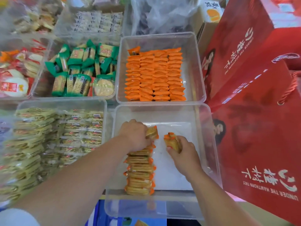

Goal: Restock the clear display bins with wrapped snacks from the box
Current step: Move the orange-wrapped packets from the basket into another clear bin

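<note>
- Clear plastic walls mark the nearest display bin [210, 144], a square tub with a white floor that is mostly bare on its right side.
- Along the left of that bin runs a single row of orange-edged wrapped cracker packets [140, 172], standing on edge and packed against one another from the near wall toward the middle.
- The left hand [135, 134] presses down on the far end of this row, fingers curled around one tan packet with orange ends [152, 132] that tilts up at the head of the row.
- The right hand [182, 152] hovers over the bare floor just beside the row, closed around a second wrapped cracker packet [172, 141] held at a slant, one orange end pointing away from the person.
- The two hands are near each other but not touching.
- Directly behind sits another clear square bin [195, 66] holding three tidy columns of bright orange wrapped snacks [154, 75].
- Left of the near bin, a clear tub [65, 103] is filled with rows of pale yellow-green wrapped packets [48, 141].
- Behind that, a clear bin holds loosely heaped green-wrapped crackers [81, 70].
- Large red paper gift bags with white lettering [260, 128] stand against the bins on the right.
</note>
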Tool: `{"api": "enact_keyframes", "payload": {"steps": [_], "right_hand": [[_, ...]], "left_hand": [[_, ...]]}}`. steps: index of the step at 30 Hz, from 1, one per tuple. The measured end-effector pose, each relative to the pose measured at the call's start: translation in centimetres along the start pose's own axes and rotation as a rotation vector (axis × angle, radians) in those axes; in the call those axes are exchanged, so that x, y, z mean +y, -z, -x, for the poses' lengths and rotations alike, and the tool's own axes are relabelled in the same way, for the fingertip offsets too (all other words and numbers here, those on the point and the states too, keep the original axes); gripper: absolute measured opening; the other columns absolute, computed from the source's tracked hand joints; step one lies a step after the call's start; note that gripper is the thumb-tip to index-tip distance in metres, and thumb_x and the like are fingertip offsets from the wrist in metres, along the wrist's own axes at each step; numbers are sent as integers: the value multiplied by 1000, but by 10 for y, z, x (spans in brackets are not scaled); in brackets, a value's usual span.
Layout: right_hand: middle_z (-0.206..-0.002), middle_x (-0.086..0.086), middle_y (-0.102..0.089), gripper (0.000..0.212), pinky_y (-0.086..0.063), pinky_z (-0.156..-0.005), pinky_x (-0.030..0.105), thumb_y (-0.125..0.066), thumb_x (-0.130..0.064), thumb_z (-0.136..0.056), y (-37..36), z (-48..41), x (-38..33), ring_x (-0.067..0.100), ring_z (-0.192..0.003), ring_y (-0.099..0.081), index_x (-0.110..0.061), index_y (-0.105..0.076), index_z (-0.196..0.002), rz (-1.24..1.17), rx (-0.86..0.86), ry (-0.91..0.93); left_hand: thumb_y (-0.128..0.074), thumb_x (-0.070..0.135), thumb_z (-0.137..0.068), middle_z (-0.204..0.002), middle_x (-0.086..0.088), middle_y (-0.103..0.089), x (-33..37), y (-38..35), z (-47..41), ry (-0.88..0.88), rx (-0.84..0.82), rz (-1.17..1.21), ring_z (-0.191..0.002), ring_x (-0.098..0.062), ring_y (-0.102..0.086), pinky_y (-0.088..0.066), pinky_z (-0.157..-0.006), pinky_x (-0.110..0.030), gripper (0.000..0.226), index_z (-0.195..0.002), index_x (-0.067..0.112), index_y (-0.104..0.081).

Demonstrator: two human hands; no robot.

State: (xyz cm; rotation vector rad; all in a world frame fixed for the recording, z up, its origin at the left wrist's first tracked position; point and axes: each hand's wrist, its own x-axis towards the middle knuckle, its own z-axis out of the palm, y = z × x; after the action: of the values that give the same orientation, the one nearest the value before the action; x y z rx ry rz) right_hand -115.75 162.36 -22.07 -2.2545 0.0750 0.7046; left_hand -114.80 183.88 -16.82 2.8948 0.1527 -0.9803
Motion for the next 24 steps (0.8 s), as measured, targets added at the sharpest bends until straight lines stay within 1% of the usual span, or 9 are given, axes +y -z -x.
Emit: {"api": "enact_keyframes", "payload": {"steps": [2,4,6,8,11,15,18,21,24], "right_hand": [[-113,2,-49,47,-49,-86,34,-69,-40,-90,1,-7,-11,29,-102,-59,-35,-53,-134,71,62,76],[-112,3,-52,48,-49,-82,34,-71,-35,-89,3,-16,-23,30,-101,-59,-32,-54,-134,139,116,151],[-111,6,-58,50,-48,-77,36,-73,-32,-87,3,-26,-36,32,-102,-57,-26,-53,-132,229,146,212],[-105,6,-61,45,-44,-69,36,-76,-31,-83,0,-35,-48,32,-98,-56,-21,-53,-120,313,166,263],[-105,8,-59,41,-43,-71,36,-79,-30,-81,-7,-47,-64,32,-101,-54,-20,-56,-114,409,154,292],[-118,12,-55,51,-47,-86,37,-72,-16,-80,-23,-54,-73,34,-116,-51,-18,-57,-129,444,66,287],[-136,12,-49,62,-42,-98,30,-69,-20,-82,-32,-52,-70,29,-125,-50,-15,-52,-142,278,-25,259],[-137,9,-45,46,-37,-95,21,-66,-23,-93,-34,-53,-65,24,-120,-55,-15,-59,-138,82,34,208],[-127,4,-43,42,-47,-88,27,-77,-27,-86,-38,-55,-67,22,-101,-61,-18,-64,-125,1,129,159]], "left_hand": [[-51,59,-92,-112,-2,-63,0,-1,10,-40,-43,-47,-113,-27,-52,-39,-85,-40,37,-93,23,-59],[-53,56,-92,-133,-4,-57,0,-4,21,-81,-92,-81,-123,-28,-52,-44,-98,-42,46,-116,18,-66],[-55,51,-93,-159,-5,-38,-1,-8,27,-114,-134,-72,-137,-29,-46,-40,-111,-45,54,-134,17,-61],[-56,50,-94,-170,-8,-17,-1,-14,30,-125,-159,-56,-148,-28,-34,-32,-119,-47,60,-142,15,-56],[-56,50,-95,-172,-11,-5,2,-20,30,-137,-152,-36,-155,-29,-19,-29,-122,-49,65,-148,12,-51],[-57,49,-95,-172,-11,-3,2,-26,31,-150,-127,5,-156,-30,-13,-33,-119,-49,64,-147,13,-52],[-57,49,-95,-172,-15,0,1,-27,32,-152,-143,9,-156,-34,-10,-33,-120,-49,62,-146,14,-52],[-58,47,-95,-171,-18,5,0,-29,34,-151,-156,21,-156,-37,-7,-30,-121,-51,57,-141,14,-56],[-59,47,-95,-171,-18,7,2,-33,35,-154,-153,38,-156,-40,-4,-27,-121,-54,53,-139,17,-58]]}}
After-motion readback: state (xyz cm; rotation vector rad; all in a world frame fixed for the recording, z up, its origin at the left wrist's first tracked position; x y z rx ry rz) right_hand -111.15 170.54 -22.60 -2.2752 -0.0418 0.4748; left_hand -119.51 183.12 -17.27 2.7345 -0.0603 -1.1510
